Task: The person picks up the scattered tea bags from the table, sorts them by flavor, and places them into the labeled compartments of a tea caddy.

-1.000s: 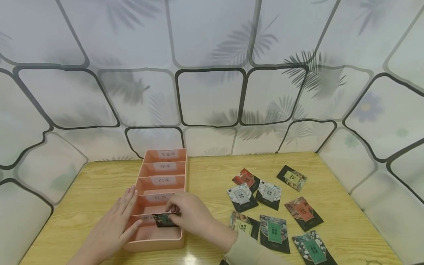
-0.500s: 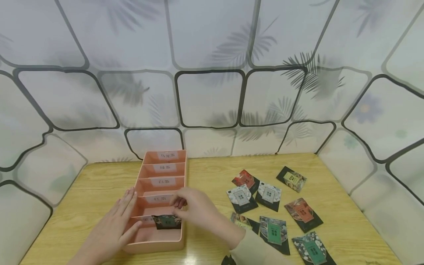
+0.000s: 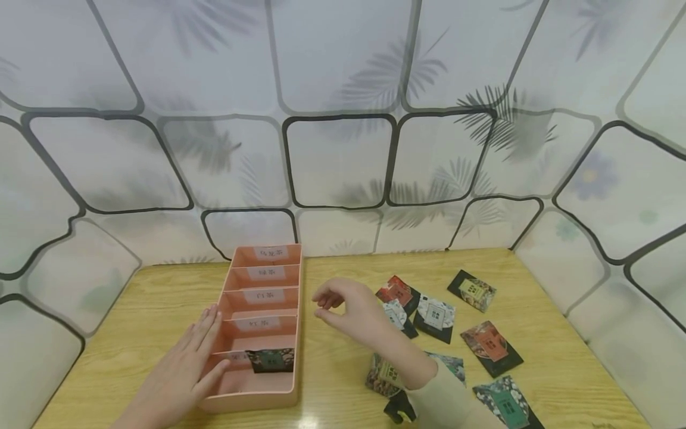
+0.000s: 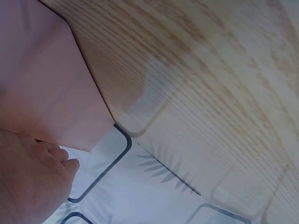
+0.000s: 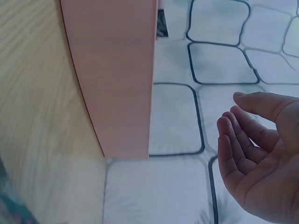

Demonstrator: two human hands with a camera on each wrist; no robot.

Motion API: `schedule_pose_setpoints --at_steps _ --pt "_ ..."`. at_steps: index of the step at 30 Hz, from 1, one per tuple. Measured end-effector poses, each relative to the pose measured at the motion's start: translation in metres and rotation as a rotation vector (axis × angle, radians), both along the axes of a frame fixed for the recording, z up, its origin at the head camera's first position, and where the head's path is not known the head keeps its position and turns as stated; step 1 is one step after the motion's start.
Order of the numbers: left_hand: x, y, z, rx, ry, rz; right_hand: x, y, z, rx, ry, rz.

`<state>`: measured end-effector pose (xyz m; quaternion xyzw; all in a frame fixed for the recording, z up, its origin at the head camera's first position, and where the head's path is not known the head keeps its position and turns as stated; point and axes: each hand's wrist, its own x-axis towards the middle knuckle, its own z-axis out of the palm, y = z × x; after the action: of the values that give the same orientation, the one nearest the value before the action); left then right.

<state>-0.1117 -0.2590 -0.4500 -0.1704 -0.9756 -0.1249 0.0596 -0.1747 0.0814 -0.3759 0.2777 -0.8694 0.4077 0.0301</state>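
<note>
A pink divided box (image 3: 299, 333) stands on the table, with a white label on each compartment's back wall. In the nearest compartment a dark tea packet (image 3: 271, 360) with a green label leans against the divider. My left hand (image 3: 179, 363) rests along the box's left rim with its fingers straight. To the right of the box, my right hand (image 3: 356, 310) is raised over the table, fingers loosely curved and holding nothing. In the right wrist view, a gap shows between the thumb and fingers of the right hand (image 5: 261, 144), beside the box's pink side wall (image 5: 112, 79).
Several packets lie on the right: a red one (image 3: 398, 291), a white-labelled one (image 3: 435, 317), a yellow-labelled one (image 3: 474, 290), an orange-labelled one (image 3: 491, 347) and a green-labelled one (image 3: 506, 402). My right forearm partly covers others. A patterned cloth (image 3: 343, 161) rises behind the table.
My right hand has let go of the green-labelled packet in the nearest compartment and moved right, out of the box. The left hand stays on the rim.
</note>
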Motion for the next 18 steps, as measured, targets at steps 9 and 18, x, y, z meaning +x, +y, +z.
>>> schedule_pose_setpoints --at_steps 9,18 --pt "0.0 -0.001 -0.001 0.02 0.007 -0.018 -0.001 0.052 0.008 -0.022 -0.016 -0.094" --pt "-0.001 0.0 -0.001 0.015 0.001 -0.008 0.003 0.104 0.01 -0.006 -0.002 -0.214"
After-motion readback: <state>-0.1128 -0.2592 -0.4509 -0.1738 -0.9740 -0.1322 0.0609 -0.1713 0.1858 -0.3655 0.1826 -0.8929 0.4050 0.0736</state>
